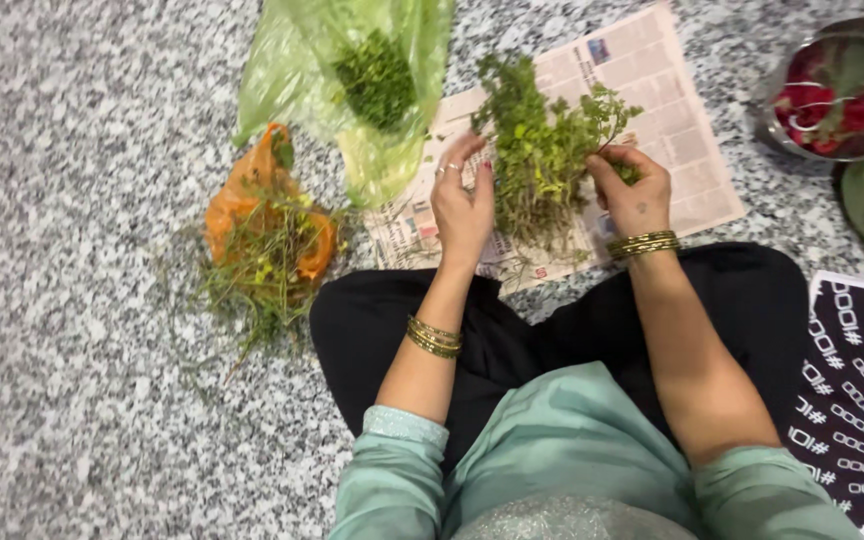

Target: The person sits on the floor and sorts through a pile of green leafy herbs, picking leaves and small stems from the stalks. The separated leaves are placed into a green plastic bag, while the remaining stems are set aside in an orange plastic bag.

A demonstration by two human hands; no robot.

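Observation:
A bunch of green leafy herbs (537, 150) with pale stems and roots hangs over a sheet of newspaper (677, 120) on the speckled stone floor. My left hand (462, 205) grips the bunch from the left side, a ring on one finger. Closed around a few sprigs at the bunch's right edge is my right hand (632, 190), with gold bangles on the wrist. I sit cross-legged in black trousers and a pale green top.
A green plastic bag (352, 80) with picked leaves lies at the top. An orange bag (262, 220) with discarded stems lies on the left. A steel bowl (837, 90) with red pieces stands at the top right. A black patterned cloth (862, 380) is at the right.

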